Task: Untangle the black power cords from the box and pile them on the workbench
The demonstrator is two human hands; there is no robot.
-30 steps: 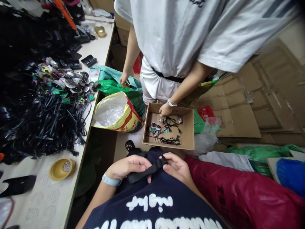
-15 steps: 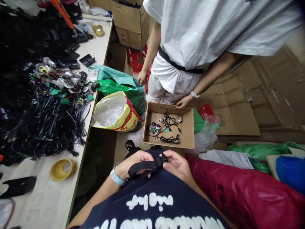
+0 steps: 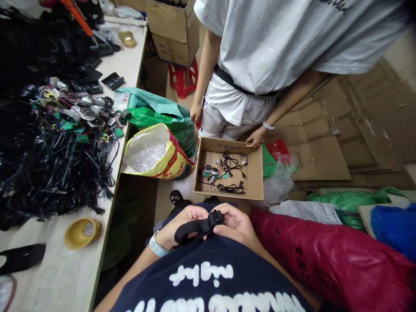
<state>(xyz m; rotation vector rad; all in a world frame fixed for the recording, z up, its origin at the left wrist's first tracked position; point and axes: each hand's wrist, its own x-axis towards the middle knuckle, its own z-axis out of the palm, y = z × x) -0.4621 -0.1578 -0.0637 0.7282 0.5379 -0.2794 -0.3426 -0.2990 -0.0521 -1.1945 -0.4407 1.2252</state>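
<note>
At my waist, in front of my dark blue shirt (image 3: 191, 288), is a black webbing belt (image 3: 191, 227) with a black plastic buckle (image 3: 215, 219). My left hand (image 3: 188, 213) is closed around the belt on the left, its fingertips partly hidden behind the strap. On the other side, my right hand (image 3: 236, 223) pinches the buckle end between thumb and fingers. The two hands nearly meet at the buckle. Whether its halves are fully joined cannot be made out.
Facing me stands a person in a white shirt (image 3: 260, 52), one hand at an open cardboard box (image 3: 253, 190) holding cords and small motors. Left, a table (image 3: 107, 234) carries heaped black cables (image 3: 65, 173) and a yellow bowl (image 3: 71, 236). A dark red sack (image 3: 325, 255) lies right.
My right hand has drawn slightly left, closer to my left hand, with the buckle. The whole view has shifted a little. Both hands keep their hold on the belt.
</note>
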